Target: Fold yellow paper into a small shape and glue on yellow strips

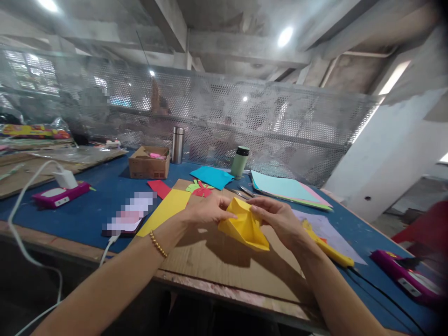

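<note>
Both my hands hold a folded yellow paper piece (245, 226) above a brown cardboard sheet (224, 261). My left hand (206, 208) pinches its left upper edge, fingers closed on the paper. My right hand (278, 218) grips the right upper edge, thumb and fingers pressed on it. The paper hangs down between the hands in a pointed fold. A gold bead bracelet (158, 244) circles my left wrist.
On the blue table (91, 210) lie a yellow sheet (166, 210), red paper (159, 188), blue paper (212, 177), a stack of coloured sheets (287, 189), scissors (245, 191), a cardboard box (150, 162), a steel flask (178, 144), a green cup (240, 162), a phone (130, 215) and a yellow tool (329, 249).
</note>
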Demonstrator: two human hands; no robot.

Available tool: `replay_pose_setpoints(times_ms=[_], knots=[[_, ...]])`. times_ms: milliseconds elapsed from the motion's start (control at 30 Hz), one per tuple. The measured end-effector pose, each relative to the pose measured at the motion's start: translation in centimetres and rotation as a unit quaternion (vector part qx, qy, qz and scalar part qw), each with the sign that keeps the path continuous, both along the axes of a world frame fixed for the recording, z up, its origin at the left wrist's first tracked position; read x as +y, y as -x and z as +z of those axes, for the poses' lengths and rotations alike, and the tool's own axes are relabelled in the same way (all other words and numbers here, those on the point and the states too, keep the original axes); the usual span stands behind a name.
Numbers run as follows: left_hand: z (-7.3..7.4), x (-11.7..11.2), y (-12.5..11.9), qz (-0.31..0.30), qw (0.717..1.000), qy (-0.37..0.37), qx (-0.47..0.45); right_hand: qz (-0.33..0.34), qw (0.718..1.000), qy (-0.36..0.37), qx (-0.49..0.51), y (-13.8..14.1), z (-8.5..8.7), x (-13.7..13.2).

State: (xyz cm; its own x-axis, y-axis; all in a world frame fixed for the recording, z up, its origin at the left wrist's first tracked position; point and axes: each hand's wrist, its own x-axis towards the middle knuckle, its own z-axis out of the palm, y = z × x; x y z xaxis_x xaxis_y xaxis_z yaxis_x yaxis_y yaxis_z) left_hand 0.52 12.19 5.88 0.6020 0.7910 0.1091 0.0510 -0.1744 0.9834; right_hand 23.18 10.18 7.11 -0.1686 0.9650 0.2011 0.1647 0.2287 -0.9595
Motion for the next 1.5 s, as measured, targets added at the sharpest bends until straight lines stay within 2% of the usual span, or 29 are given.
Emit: replay_pose_setpoints(times_ms=[100,267,400,567,700,967,1300,1500], knots=[[0.1,-0.1,0.0,0.001,1.000,-0.002,-0.013,0.013,1.000,-0.026,-0.011,0.3,0.2,-0.1],[0.3,-0.4,0.0,-0.004,0.999,0.011,-0.050,-0.063,0.992,-0.095,0.047,-0.6,0.5,0.5],[0.5,-0.8,-0.2,0.019,0.997,-0.018,-0.071,-0.104,0.980,-0.158,0.060,-1.5,0.4,1.0],[0.1,-0.7,-0.8,0.033,0.989,-0.081,-0.117,-0.141,0.961,-0.226,0.075,-1.5,0.3,1.1],[-0.1,-0.5,-1.0,0.027,0.985,-0.104,-0.137,-0.164,0.954,-0.233,0.089,-1.5,0.3,0.9],[0.2,-0.9,-1.0,0.010,0.987,-0.097,-0.129,-0.172,0.946,-0.256,0.098,-1.5,0.0,0.8],[-0.3,-0.8,-1.1,0.053,0.981,-0.139,-0.126,-0.147,0.948,-0.264,0.098,-0.8,-0.1,0.4],[1.0,-1.4,-0.3,0.043,0.984,-0.103,-0.137,-0.149,0.949,-0.266,0.086,-1.1,-0.1,0.3]])
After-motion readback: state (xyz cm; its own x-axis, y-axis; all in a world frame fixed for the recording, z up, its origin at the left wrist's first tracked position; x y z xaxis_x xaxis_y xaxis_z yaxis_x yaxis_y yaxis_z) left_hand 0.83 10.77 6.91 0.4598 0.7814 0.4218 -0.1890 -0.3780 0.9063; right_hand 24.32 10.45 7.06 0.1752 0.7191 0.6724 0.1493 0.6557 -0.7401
